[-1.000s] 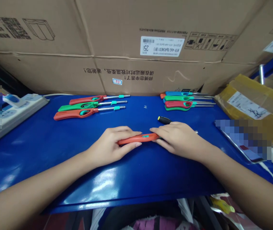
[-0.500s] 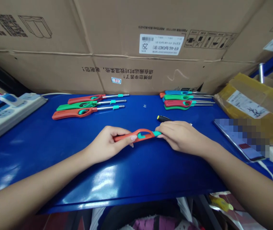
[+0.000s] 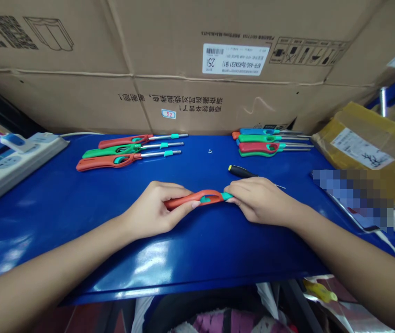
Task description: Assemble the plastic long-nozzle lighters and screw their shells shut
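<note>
An orange-red gas lighter (image 3: 211, 196) with a teal trigger and teal collar is held level above the blue table, between both hands. My left hand (image 3: 161, 206) wraps around its handle, with the thumb along the side near the trigger. The fingers of my right hand (image 3: 258, 201) close over the barrel end at the teal collar, hiding the metal tube. Just behind the right hand lies a black screwdriver (image 3: 242, 171) with a yellow end, partly covered by that hand. Three lighters (image 3: 109, 161) rest side by side at the back left, teal pieces partway along their tubes.
Several more lighters (image 3: 258, 147) are piled at the back right. A cardboard box (image 3: 169, 88) walls off the rear of the blue table (image 3: 114, 259). On the right are a phone (image 3: 352, 201) and a yellow-taped parcel (image 3: 364, 152). A power strip (image 3: 24, 159) sits on the left.
The held lighter has turned slightly in my hands, its trigger opening now looking narrower. More of the screwdriver shows behind my right hand. The whole view has shifted slightly.
</note>
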The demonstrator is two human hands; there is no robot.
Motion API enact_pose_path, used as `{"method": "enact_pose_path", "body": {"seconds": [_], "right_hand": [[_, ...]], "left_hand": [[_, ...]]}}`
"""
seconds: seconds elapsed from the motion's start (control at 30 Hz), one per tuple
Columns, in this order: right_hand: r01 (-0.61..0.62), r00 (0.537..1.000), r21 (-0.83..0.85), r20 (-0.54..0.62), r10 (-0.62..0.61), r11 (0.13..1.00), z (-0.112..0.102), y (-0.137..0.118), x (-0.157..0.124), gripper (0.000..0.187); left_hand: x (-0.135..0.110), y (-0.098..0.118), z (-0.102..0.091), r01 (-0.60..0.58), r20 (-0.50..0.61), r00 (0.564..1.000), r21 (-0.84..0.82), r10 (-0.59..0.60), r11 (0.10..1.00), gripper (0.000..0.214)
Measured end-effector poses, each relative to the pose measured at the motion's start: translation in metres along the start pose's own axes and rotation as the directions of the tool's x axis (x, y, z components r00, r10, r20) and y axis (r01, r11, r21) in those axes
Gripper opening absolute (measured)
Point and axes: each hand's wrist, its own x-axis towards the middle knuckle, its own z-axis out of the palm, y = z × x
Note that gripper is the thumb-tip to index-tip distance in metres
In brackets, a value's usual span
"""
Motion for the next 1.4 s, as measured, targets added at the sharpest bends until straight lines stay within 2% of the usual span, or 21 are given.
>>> {"method": "enact_pose_path", "body": {"seconds": [0.1, 0.2, 0.23, 0.3, 0.33, 0.4, 0.47, 0.53, 0.6, 0.7, 0.77, 0.83, 0.87, 0.9, 0.97, 1.0, 1.1, 1.17, 1.23, 1.33, 1.4], "right_hand": [[-0.089, 0.992, 0.046, 0.097, 0.084, 0.995, -0.001, -0.001, 0.002, 0.024], [-0.189, 0.968, 0.095, 0.186, 0.169, 0.978, -0.006, -0.001, 0.004, 0.021], [-0.210, 0.962, 0.106, 0.199, 0.186, 0.972, -0.008, 0.000, 0.005, 0.021], [-0.226, 0.957, 0.119, 0.211, 0.198, 0.967, -0.013, 0.002, 0.004, 0.022], [-0.225, 0.956, 0.117, 0.216, 0.196, 0.967, -0.015, 0.003, 0.004, 0.024], [-0.215, 0.955, 0.101, 0.231, 0.187, 0.971, -0.017, 0.006, 0.002, 0.027], [-0.211, 0.951, 0.086, 0.248, 0.184, 0.974, -0.018, 0.009, 0.001, 0.029], [-0.221, 0.949, 0.069, 0.246, 0.198, 0.973, -0.018, 0.013, 0.000, 0.027], [-0.237, 0.948, 0.046, 0.231, 0.221, 0.970, -0.019, 0.016, -0.001, 0.023], [-0.257, 0.941, 0.010, 0.229, 0.248, 0.966, -0.024, 0.021, -0.003, 0.017], [-0.250, 0.940, 0.003, 0.241, 0.242, 0.968, -0.029, 0.023, -0.005, 0.016], [-0.247, 0.946, 0.019, 0.222, 0.236, 0.969, -0.031, 0.023, -0.006, 0.022], [-0.260, 0.949, 0.027, 0.194, 0.250, 0.965, -0.031, 0.023, -0.006, 0.027], [-0.307, 0.946, 0.010, 0.113, 0.304, 0.952, -0.030, 0.023, -0.006, 0.031], [-0.453, 0.890, -0.049, -0.084, 0.448, 0.890, -0.024, 0.023, -0.004, 0.036], [-0.516, 0.854, -0.098, -0.129, 0.503, 0.851, -0.020, 0.024, -0.003, 0.040], [-0.562, 0.826, -0.195, -0.074, 0.559, 0.804, -0.006, 0.030, -0.001, 0.046], [-0.549, 0.829, -0.198, -0.009, 0.559, 0.812, -0.001, 0.034, -0.001, 0.035], [-0.532, 0.840, -0.178, 0.006, 0.542, 0.828, 0.001, 0.036, -0.001, 0.024], [-0.537, 0.837, -0.054, -0.156, 0.524, 0.842, -0.001, 0.034, -0.001, 0.021], [-0.519, 0.796, 0.099, -0.305, 0.522, 0.849, -0.004, 0.030, 0.000, 0.025]], "left_hand": [[0.002, -0.001, -0.002, 0.026, 0.034, 0.999, 0.016, -0.027, 1.000, 0.023], [0.005, -0.002, -0.004, 0.193, 0.076, 0.979, -0.061, -0.188, 0.979, 0.030], [0.006, -0.003, -0.004, 0.289, 0.096, 0.956, -0.124, -0.279, 0.949, 0.032], [0.008, -0.006, -0.005, 0.485, 0.147, 0.874, -0.279, -0.463, 0.829, 0.038], [0.010, -0.009, -0.005, 0.545, 0.162, 0.837, -0.349, -0.523, 0.763, 0.038], [0.012, -0.015, -0.004, 0.583, 0.172, 0.799, -0.455, -0.576, 0.673, 0.037], [0.015, -0.021, -0.003, 0.567, 0.175, 0.790, -0.575, -0.588, 0.590, 0.035], [0.015, -0.026, -0.002, 0.519, 0.147, 0.810, -0.632, -0.568, 0.576, 0.034], [0.014, -0.028, -0.001, 0.448, 0.094, 0.867, -0.577, -0.490, 0.682, 0.034], [0.010, -0.026, 0.000, 0.190, 0.020, 0.981, -0.288, -0.192, 0.939, 0.029], [0.006, -0.025, 0.002, -0.017, 0.051, 0.998, -0.106, 0.023, 0.994, 0.029], [0.003, -0.024, 0.005, -0.126, 0.096, 0.987, -0.016, 0.127, 0.992, 0.032], [0.002, -0.024, 0.005, -0.146, 0.107, 0.984, 0.012, 0.144, 0.989, 0.033], [0.001, -0.024, 0.006, -0.152, 0.109, 0.983, 0.035, 0.147, 0.988, 0.034], [0.001, -0.024, 0.005, -0.135, 0.101, 0.987, 0.080, 0.127, 0.988, 0.037], [0.001, -0.024, 0.003, -0.120, 0.095, 0.989, 0.101, 0.110, 0.988, 0.040], [0.002, -0.024, -0.003, -0.066, 0.073, 0.996, 0.155, 0.055, 0.986, 0.044], [0.003, -0.025, -0.006, -0.043, 0.081, 0.996, 0.165, 0.030, 0.985, 0.040], [0.005, -0.025, -0.008, -0.029, 0.106, 0.994, 0.157, 0.012, 0.987, 0.034], [0.006, -0.025, -0.008, -0.012, 0.133, 0.991, 0.146, -0.008, 0.989, 0.030], [0.006, -0.025, -0.007, 0.001, 0.130, 0.991, 0.150, -0.020, 0.989, 0.031]]}}
